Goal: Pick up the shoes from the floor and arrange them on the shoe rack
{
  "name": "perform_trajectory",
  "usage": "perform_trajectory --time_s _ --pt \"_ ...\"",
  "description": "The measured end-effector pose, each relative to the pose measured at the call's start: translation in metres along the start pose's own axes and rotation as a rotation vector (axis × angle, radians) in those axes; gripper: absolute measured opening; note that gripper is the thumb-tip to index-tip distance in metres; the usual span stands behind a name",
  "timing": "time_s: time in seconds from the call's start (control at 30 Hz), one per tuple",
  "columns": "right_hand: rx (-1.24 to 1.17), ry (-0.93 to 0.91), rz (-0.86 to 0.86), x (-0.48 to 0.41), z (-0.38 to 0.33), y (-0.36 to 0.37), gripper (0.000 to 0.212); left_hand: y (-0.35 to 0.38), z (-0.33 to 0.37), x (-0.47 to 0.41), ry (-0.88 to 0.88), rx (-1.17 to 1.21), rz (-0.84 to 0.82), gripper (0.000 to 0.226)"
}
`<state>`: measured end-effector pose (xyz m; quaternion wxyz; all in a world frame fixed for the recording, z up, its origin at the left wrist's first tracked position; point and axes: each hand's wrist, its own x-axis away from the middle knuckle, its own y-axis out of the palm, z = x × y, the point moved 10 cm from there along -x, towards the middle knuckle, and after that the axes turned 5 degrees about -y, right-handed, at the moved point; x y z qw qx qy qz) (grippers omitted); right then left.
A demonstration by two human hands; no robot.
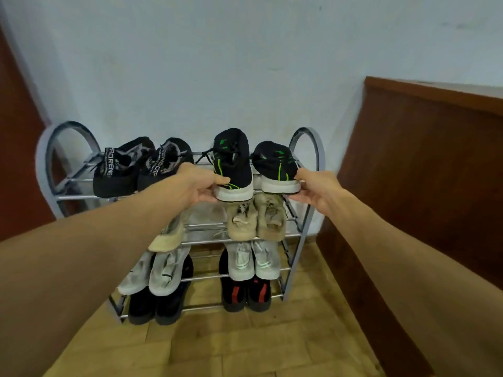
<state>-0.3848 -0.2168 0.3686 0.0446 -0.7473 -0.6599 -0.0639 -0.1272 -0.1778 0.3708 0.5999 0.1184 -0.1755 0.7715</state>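
A grey metal shoe rack (315, 156) with several tiers stands against the pale wall. On the right of its top tier sit two black shoes with green stripes and white soles. My left hand (190, 186) grips the heel of the left green-striped shoe (234, 164). My right hand (318, 190) grips the heel of the right green-striped shoe (275, 167). A black pair with white lettering (130, 170) rests on the top tier's left side. Beige shoes (255, 219), grey shoes (253, 261) and black shoes with red marks (245, 292) fill the lower tiers.
A dark wooden panel (424, 170) rises close on the right of the rack. A brown door edge (16, 148) stands at the far left. Tan floor tiles (217, 346) lie in front of the rack, with no shoes on them.
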Motion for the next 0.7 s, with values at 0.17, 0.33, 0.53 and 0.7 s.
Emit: perform_trajectory --time_s 0.17,0.33,0.53,0.7 --pt "-0.040 -0.041 0.031 -0.029 0.010 -0.007 0.014 0.023 0.005 -0.029 -0.008 0.001 -0.022 0.016" --pt "0.071 -0.072 0.029 -0.032 0.015 0.001 0.025 0.034 0.010 -0.039 0.029 0.010 0.000 0.025" --pt "0.291 -0.101 -0.041 -0.021 0.018 0.006 0.020 0.039 0.008 -0.031 0.042 -0.050 0.014 0.037" --pt "0.553 -0.290 0.024 0.007 0.007 -0.007 0.033 0.036 0.007 0.006 0.054 -0.186 -0.014 0.042"
